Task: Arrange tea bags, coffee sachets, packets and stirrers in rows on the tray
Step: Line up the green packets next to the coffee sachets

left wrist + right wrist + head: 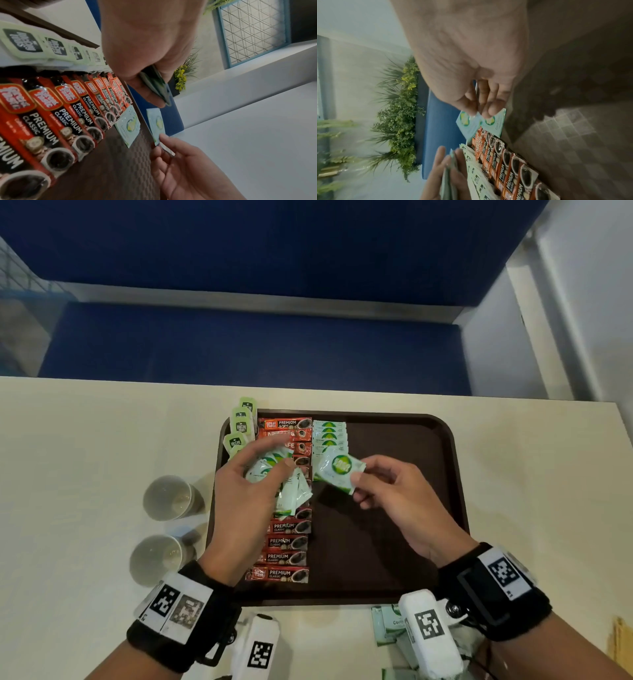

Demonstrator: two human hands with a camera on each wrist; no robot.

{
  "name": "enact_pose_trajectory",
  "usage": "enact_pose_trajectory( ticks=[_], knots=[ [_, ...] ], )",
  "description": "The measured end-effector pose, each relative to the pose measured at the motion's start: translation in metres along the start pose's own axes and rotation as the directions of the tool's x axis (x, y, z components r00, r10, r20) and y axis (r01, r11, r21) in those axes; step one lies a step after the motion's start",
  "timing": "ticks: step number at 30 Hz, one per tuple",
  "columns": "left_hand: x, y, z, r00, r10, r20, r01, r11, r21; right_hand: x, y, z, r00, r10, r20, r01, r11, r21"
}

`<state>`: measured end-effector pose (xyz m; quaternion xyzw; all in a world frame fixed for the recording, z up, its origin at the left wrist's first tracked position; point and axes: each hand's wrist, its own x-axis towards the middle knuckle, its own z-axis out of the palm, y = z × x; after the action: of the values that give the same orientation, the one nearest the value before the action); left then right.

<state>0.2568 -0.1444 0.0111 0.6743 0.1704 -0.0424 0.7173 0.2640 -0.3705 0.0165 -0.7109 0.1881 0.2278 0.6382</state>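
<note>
A dark brown tray (411, 542) lies on the cream table. Down its left side runs a column of red coffee sachets (287, 556), with green tea bags (239, 426) along the left rim. A short row of pale green sugar packets (329, 436) lies at the top middle. My left hand (253, 470) grips a bunch of these green packets (291, 491) above the coffee column; in the left wrist view the bunch (154, 83) sits between thumb and fingers. My right hand (373, 481) pinches one green packet (337, 470) just below the laid row.
Two paper cups (169, 498) (157, 556) stand left of the tray. More green packets (387, 625) lie on the table near the front edge, below the tray. A yellowish strip (620, 645) shows at the far right. Blue seating lies beyond the table.
</note>
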Motion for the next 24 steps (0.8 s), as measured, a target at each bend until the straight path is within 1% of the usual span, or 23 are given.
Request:
enact_pose_trajectory(
  ticks=[2,4,6,7,9,11,14,17,19,21,22,24],
  knots=[
    [0.000,0.001,-0.003,0.999,-0.046,-0.006,0.047,0.998,0.038,0.000,-0.002,-0.005,0.998,-0.035,-0.045,0.033,0.999,-0.041],
    [-0.001,0.003,-0.003,0.992,-0.108,0.061,0.102,0.990,0.093,-0.001,-0.005,-0.006,0.999,-0.048,-0.025,0.046,0.997,-0.055],
    [-0.003,0.006,0.001,0.978,-0.166,0.125,0.155,0.983,0.095,-0.001,-0.008,-0.005,0.998,-0.061,0.001,0.061,0.993,-0.097],
    [-0.003,0.006,0.003,0.970,-0.199,0.141,0.188,0.978,0.091,-0.001,-0.010,-0.004,0.997,-0.069,0.018,0.071,0.991,-0.115],
    [-0.003,0.007,0.009,0.960,-0.248,0.127,0.237,0.967,0.095,0.000,-0.011,-0.002,0.996,-0.081,0.037,0.084,0.990,-0.114],
    [-0.001,0.005,0.012,0.967,-0.238,0.094,0.224,0.965,0.135,0.001,-0.009,0.000,0.996,-0.088,0.006,0.088,0.990,-0.106],
    [0.000,0.003,0.010,0.981,-0.184,0.060,0.163,0.951,0.263,0.005,-0.001,0.001,0.993,-0.087,-0.075,0.076,0.988,-0.135],
    [0.000,0.000,0.005,0.993,-0.116,0.028,0.098,0.924,0.370,0.010,0.009,0.005,0.995,-0.052,-0.087,0.041,0.991,-0.129],
    [0.001,-0.004,0.002,0.993,-0.120,0.014,0.106,0.924,0.368,0.013,0.012,0.010,0.996,-0.020,-0.085,0.011,0.994,-0.105],
    [0.000,-0.007,0.000,0.991,-0.132,0.009,0.120,0.922,0.367,0.014,0.016,0.014,0.993,-0.019,-0.117,0.008,0.996,-0.087],
    [0.000,-0.007,0.000,0.991,-0.131,0.009,0.119,0.921,0.372,0.014,0.018,0.015,0.990,-0.037,-0.139,0.023,0.995,-0.100],
    [-0.001,-0.008,0.000,0.992,-0.123,0.004,0.113,0.922,0.371,0.014,0.022,0.015,0.980,-0.107,-0.169,0.069,0.974,-0.217]
  ],
)
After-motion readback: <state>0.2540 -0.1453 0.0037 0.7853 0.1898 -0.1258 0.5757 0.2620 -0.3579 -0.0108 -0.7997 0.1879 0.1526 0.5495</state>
